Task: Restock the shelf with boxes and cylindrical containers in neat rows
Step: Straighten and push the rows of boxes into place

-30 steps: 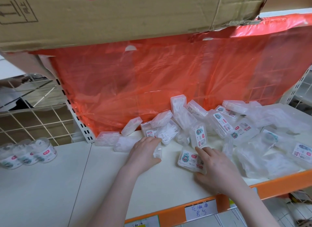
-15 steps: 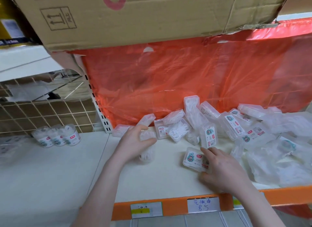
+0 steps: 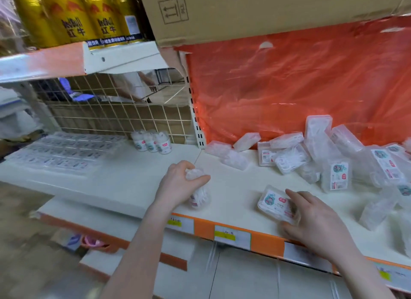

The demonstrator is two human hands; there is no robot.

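Left hand [image 3: 178, 183] grips a tub [image 3: 198, 194] at nine o'clock; right hand [image 3: 315, 220] clasps a box [image 3: 275, 204] on the shelf [image 3: 233, 187].

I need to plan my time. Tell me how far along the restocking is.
Done: three tubs stand in a row at the back, flat boxes lined up beside them. In hand: left hand grips a tub; right hand holds a box. Left: the jumbled pile.

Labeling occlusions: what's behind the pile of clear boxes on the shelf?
An orange plastic sheet hangs right behind the pile of clear boxes. Faint grid lines show through it; anything further back is hidden.
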